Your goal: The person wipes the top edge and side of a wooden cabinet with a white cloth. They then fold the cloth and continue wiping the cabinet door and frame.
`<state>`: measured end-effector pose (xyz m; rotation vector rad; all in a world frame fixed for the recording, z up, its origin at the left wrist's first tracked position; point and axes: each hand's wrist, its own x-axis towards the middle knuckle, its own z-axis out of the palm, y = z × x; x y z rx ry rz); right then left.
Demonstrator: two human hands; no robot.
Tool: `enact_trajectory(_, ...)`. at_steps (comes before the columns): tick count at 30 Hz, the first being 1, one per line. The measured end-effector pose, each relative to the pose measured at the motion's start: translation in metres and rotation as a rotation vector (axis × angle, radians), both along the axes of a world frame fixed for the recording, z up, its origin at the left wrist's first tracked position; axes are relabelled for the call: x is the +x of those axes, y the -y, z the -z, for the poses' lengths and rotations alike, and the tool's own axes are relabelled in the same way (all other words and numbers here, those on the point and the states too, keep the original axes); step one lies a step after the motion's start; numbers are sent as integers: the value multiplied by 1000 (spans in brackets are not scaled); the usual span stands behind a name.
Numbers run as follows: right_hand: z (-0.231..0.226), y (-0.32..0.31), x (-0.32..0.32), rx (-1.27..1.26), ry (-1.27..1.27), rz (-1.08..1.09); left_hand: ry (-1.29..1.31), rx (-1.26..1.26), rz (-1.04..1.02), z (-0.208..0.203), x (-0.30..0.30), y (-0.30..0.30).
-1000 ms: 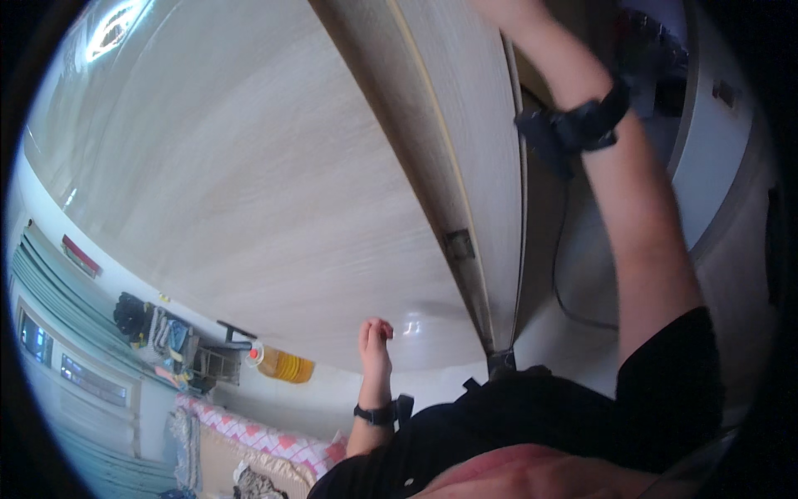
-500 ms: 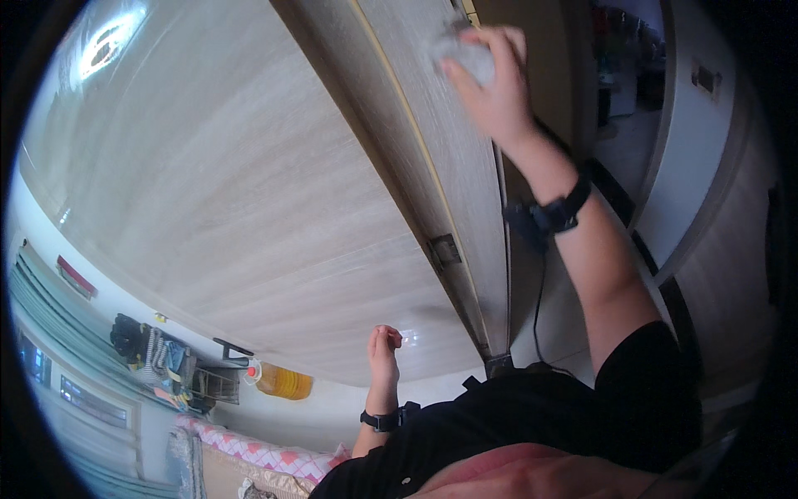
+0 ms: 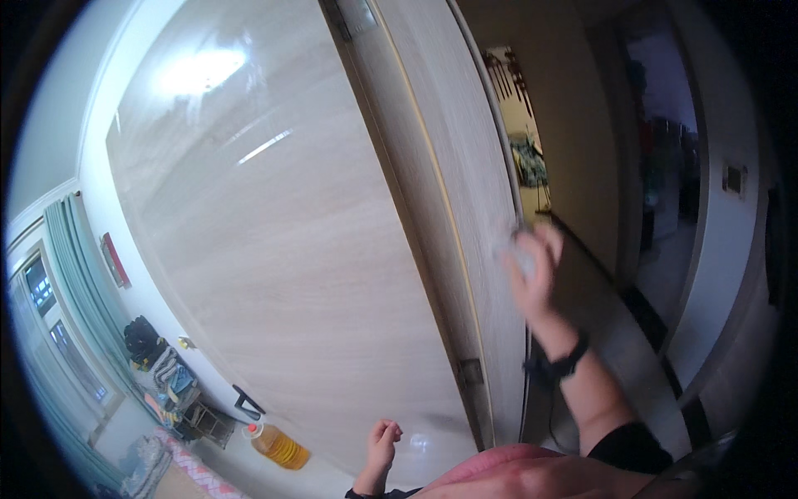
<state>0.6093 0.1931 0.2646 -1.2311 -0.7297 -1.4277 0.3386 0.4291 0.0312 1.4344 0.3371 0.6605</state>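
Note:
My right hand (image 3: 539, 270) is raised against the pale wood-grain door frame (image 3: 465, 158), its fingers closed around a whitish cloth (image 3: 509, 252). Motion smears the cloth and fingertips, but they lie at the frame's outer edge. Low in the picture, my left hand (image 3: 382, 442) has its fingers curled in, with nothing visible in them. It is in front of the lower part of the glossy wood-grain door (image 3: 274, 274). A thin yellow strip runs down the frame, and a small metal plate (image 3: 471, 372) is set into it lower down.
A dark door handle (image 3: 248, 402) juts out beside a jug of yellow liquid (image 3: 280, 447). At the left, a rack (image 3: 204, 420) holds piled clothes near a green curtain (image 3: 87, 258). A dim passage with a doorway (image 3: 661, 166) opens on the right.
My right hand and the cloth have come down along the door frame, nearer my body. My view has tilted up, showing more of the door's top. The left hand stays curled.

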Motion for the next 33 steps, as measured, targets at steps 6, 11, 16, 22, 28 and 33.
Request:
enact_trajectory(6, 90, 20, -15, -125, -82, -84, 183, 154, -8, -31, 41, -1)
enact_trajectory(11, -8, 15, 8, -107, 76, -247, 204, 248, -89, -52, 39, 17)
enact_trajectory(16, -213, 6, 35, -84, 305, -223, 249, 338, -172, -44, 53, 19)
enact_trajectory(22, -424, 15, 60, -61, 339, 67, 237, 363, -179, -58, 54, 15)
enact_trajectory(28, -483, 3, 34, 35, 266, 379, 206, 506, -394, -72, 47, -9)
enact_trajectory(33, -519, 14, 15, -7, 57, 26, 343, 876, -453, -139, 45, 19)
